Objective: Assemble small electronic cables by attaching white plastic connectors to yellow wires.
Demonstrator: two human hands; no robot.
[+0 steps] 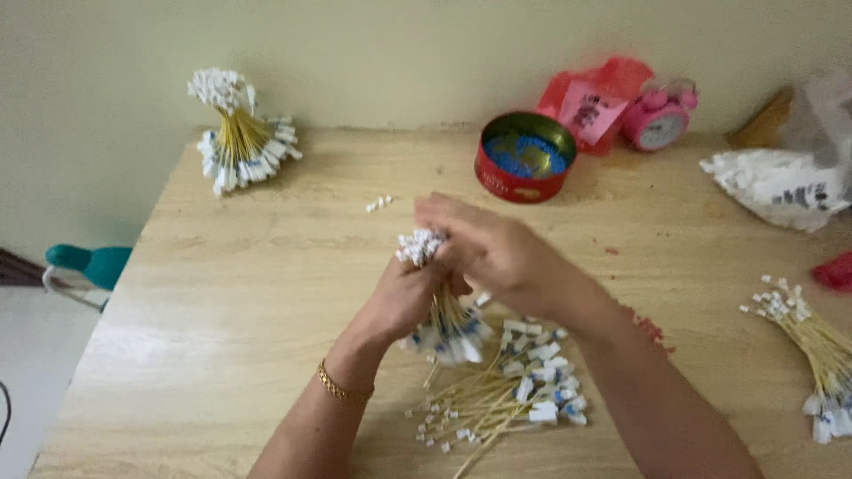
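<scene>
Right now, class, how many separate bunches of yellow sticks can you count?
4: tied bunch far left, held bunch in the left hand, loose bunch beneath, edge bunch at right, partly cropped.

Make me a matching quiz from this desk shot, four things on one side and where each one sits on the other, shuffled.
Things:
1. red round tin
2. pink alarm clock
3. tied bundle of yellow wires
4. bundle of yellow wires in hand

Places:
A. standing at the far left corner of the table
B. gripped in the left hand, with the right hand on its top
C. far right, against the wall
D. far middle of the table, open, blue contents inside

Pairs: 1-D, 2-C, 3-A, 4-B
</scene>
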